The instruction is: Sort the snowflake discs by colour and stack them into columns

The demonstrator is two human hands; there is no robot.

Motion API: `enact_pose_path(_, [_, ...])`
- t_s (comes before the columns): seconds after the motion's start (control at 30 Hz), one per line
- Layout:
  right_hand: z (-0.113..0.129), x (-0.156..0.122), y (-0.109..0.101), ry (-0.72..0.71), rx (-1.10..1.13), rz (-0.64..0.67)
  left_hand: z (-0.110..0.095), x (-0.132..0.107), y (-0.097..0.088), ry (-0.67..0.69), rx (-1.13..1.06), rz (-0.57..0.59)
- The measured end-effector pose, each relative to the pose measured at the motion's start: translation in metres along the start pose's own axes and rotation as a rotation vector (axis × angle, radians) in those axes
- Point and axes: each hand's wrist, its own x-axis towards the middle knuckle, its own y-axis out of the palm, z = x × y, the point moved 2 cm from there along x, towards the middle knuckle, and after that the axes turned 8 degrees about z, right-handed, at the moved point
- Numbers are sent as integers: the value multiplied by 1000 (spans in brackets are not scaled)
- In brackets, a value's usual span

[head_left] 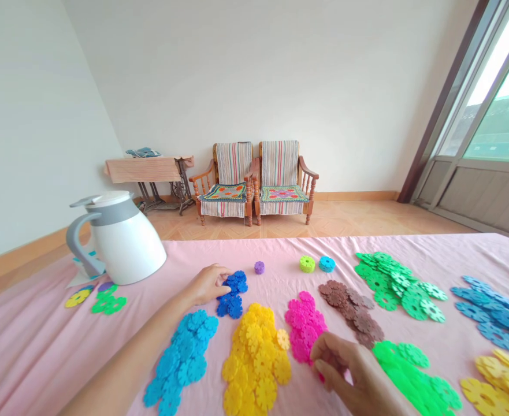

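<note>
A big pink cloth [154, 297] is spread out wide, with some wrinkles in it. Two brown wooden chairs [234, 159] with striped cloth covers stand side by side, behind and to the right of a white jug with a grey handle [128, 248]. A long pile of flat, round yellow plastic pieces [256, 364] lies to the right of the jug and nearer. A dark green pile of flat plastic pieces [393, 283] is well to the right of the jug, and a bright green plastic pile [404, 370] lies that way too, but nearer. A light blue plastic pile [185, 349] is closer to the jug, just nearer and to its right. A brown plastic pile [352, 312] is well to the jug's right. The right hand [358, 361], with bent fingers, is at the near end of a hot pink plastic pile [305, 329], right of the jug; I cannot tell if it is pinching a piece. The left hand [208, 285], just right of the jug, is curled at the side of a small dark blue plastic pile [232, 297]; I cannot tell if it grips any. Three tiny round plastic stacks, lime green [307, 264], blue [327, 264] and purple [259, 267], sit to the right of the jug.
</note>
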Motion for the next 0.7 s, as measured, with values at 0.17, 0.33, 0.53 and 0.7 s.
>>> enact_pose_path(0.17, [0, -2, -1, -13, -1, -7, 2, 15, -1, -31, 5, -79])
enact_pose_path(0.33, [0, -3, -2, 3, -2, 3, -2, 33, 5, -18, 25, -61])
enact_pose_path(0.53, [-1, -2, -3, 14, -12, -1, -10, 34, 8, -11, -8, -8])
enact_pose_path(0.7, [-3, -1, -1, 18, 5, 17, -16, 26, 8, 3, -77, 69])
